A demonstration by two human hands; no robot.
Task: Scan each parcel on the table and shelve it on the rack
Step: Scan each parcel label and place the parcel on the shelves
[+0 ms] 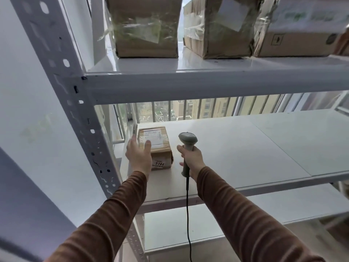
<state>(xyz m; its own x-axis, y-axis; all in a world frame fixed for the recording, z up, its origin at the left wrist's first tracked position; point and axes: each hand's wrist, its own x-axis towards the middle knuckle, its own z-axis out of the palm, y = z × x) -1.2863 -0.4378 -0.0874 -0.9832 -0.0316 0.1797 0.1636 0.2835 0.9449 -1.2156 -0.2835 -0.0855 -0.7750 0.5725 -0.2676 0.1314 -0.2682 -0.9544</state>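
A small brown cardboard parcel (157,146) with a white label on top and a "5144" sticker on its near face sits at the left end of the rack's middle shelf (245,154). My left hand (138,156) is at the parcel's left side with fingers straight, the fingertips over its near top corner. My right hand (191,160) grips the handle of a grey barcode scanner (187,146), held upright just right of the parcel. The scanner's black cable hangs down past the shelf edge.
The upper shelf (207,80) carries three taped cardboard boxes: one at the left (145,27), one in the middle (219,29), one at the right (302,29). A perforated white upright (75,103) stands left of the parcel. A lower shelf (226,229) and a window lie behind and below.
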